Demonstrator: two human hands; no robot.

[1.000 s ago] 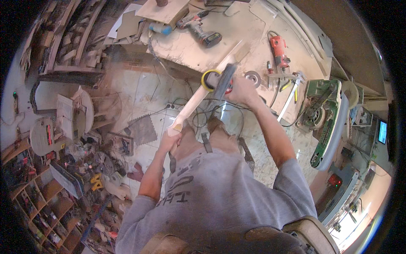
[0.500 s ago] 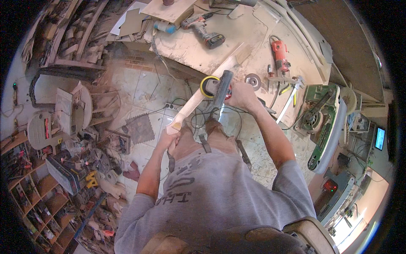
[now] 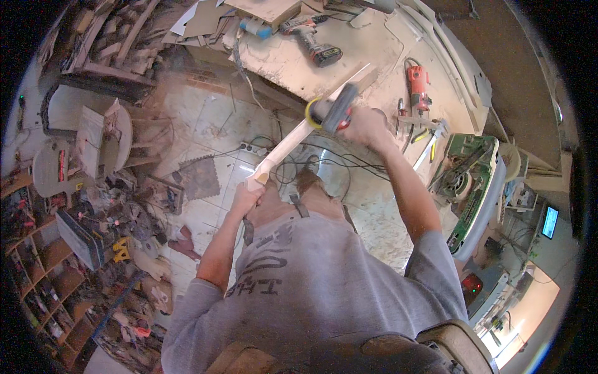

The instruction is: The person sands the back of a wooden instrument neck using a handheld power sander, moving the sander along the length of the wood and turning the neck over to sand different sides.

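A long pale wooden piece (image 3: 293,137) runs from my waist up to the edge of the dusty workbench (image 3: 349,50). My left hand (image 3: 248,198) grips its near end, fingers wrapped around it. My right hand (image 3: 364,124) holds a grey power sander with a yellow disc guard (image 3: 327,111), pressed against the upper part of the wood. A black cable hangs from the tool toward the tiled floor.
On the bench lie a cordless drill (image 3: 311,38), a red power tool (image 3: 418,84) and hand tools. A green machine (image 3: 470,181) stands at the right. Shelves with clutter (image 3: 56,249) and wood scraps fill the left. Cables trail over the floor (image 3: 293,168).
The sander has shifted slightly up along the wooden piece; the view has tilted a little. Both hands keep their grips.
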